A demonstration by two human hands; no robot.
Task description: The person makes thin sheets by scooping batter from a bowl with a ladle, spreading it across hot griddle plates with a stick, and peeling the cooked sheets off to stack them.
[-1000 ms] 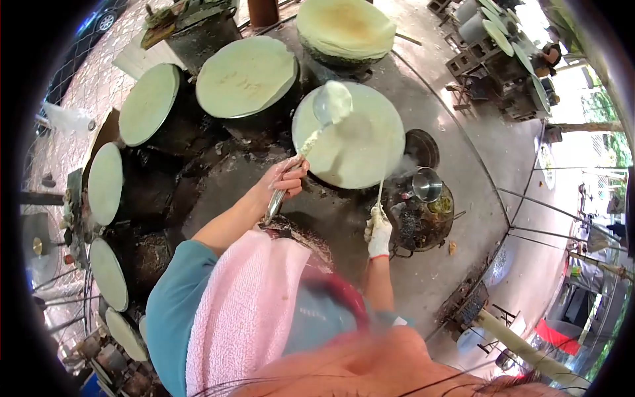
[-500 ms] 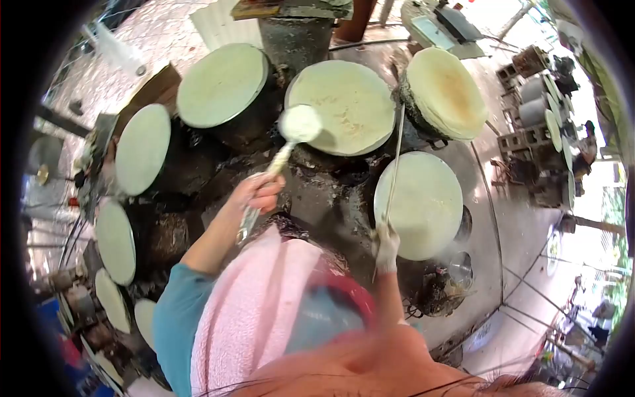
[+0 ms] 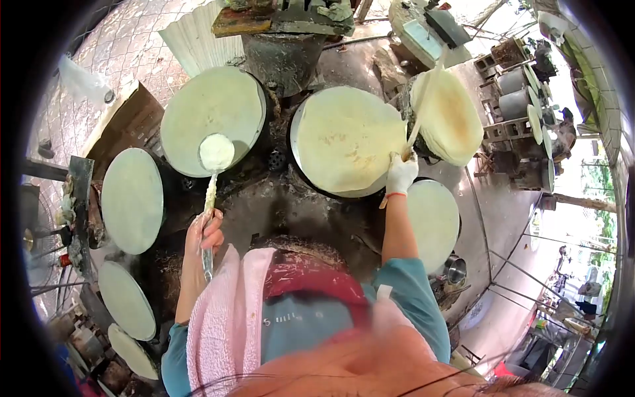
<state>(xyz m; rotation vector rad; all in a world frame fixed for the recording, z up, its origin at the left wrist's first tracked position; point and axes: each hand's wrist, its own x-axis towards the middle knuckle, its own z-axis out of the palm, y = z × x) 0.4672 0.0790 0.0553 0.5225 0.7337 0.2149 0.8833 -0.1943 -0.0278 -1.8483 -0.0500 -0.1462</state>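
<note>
My left hand (image 3: 206, 231) is closed round the handle of a ladle (image 3: 217, 153), whose round bowl is white with batter. The bowl is held over the lower edge of a round griddle (image 3: 205, 109) covered by a pale thin sheet. In a white glove, my right hand (image 3: 401, 173) grips a long flat stick (image 3: 423, 109) pointing up and away. That hand is at the right edge of a thin flatbread (image 3: 347, 135) on the middle griddle; the sheet's edge stretches toward the stick. Whether the fingers also pinch the sheet, I cannot tell.
A stack of browned flatbreads (image 3: 450, 119) lies to the right of the middle griddle. Another covered griddle (image 3: 433, 225) is below my right forearm, and several more curve down the left side. A metal pot (image 3: 455, 270) stands at lower right.
My left hand has carried the ladle left, from near the middle griddle to the upper-left one. My right hand has moved up with the stick to the middle flatbread's right edge.
</note>
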